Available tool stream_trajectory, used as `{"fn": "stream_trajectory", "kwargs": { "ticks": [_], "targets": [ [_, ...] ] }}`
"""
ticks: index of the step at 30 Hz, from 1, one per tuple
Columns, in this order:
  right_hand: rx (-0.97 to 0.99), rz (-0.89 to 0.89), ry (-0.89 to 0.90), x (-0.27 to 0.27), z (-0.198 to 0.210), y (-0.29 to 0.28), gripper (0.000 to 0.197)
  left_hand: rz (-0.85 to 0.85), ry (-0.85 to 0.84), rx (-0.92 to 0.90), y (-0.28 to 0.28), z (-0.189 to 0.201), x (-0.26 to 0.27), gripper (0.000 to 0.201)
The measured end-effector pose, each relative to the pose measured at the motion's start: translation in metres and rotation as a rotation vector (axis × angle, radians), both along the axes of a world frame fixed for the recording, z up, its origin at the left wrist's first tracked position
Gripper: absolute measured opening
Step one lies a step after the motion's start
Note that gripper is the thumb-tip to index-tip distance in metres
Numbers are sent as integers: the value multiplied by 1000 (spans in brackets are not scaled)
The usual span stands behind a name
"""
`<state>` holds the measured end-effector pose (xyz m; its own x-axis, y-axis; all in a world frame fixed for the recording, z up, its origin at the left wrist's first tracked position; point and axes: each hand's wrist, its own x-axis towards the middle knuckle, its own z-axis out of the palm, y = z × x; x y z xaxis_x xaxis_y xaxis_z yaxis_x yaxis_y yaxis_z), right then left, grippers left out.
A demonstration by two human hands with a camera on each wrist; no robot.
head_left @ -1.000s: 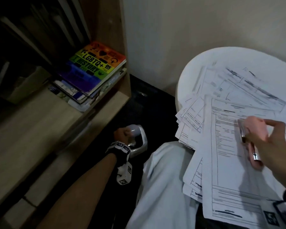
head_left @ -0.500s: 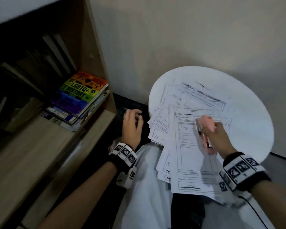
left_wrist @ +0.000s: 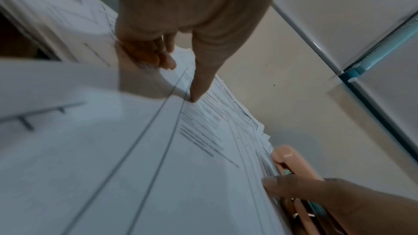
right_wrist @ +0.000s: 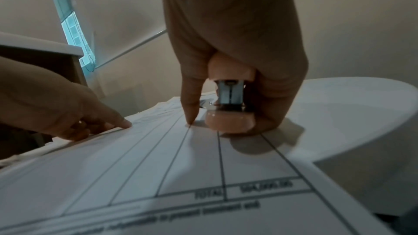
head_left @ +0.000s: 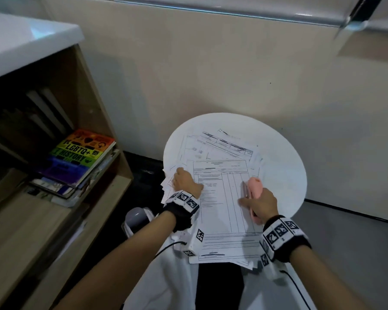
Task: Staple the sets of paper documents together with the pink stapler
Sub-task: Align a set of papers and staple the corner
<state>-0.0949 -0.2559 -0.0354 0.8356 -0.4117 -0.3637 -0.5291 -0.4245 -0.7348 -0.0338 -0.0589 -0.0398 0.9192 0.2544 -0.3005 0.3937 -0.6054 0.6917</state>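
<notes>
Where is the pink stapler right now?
In the head view the pink stapler is gripped in the right hand, resting on the right side of the papers on the round white table.

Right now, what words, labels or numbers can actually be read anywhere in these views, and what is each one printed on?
"LGBTQ+ HISTORY": cover of the rainbow book on the shelf.
"TOTAL": bottom row of the table on the top document, seen from the right wrist.
The figure in the box beside it: blurred, unreadable.
Remaining print on the documents: too small or blurred.
Square markers on the wristbands: patterns, no text.
</notes>
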Motion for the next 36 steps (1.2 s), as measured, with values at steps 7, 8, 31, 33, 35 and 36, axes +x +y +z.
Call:
{"fn": "stream_trajectory", "kwargs": {
  "ticks": [7, 8, 31, 33, 35, 36],
  "targets": [
    [9, 10, -1, 1, -6, -2, 52, 100, 84, -6, -7, 4, 1, 63],
    [12, 9, 2, 1, -7, -2, 53, 121, 69, -19, -8, 3, 2, 63],
    [70, -38, -12, -2, -11, -36, 48, -331, -128, 77, -22, -1, 25, 37],
    [68, -30, -7, 0, -13, -36, 47, -328, -111, 71, -27, 0, 29, 31],
    [54, -30, -15, 1, -14, -34, 45, -317, -82, 62, -30, 3, 31, 29],
    [56, -33, -19, 1, -14, -34, 45, -314, -66, 46, -30, 3, 34, 29]
  ]
}}
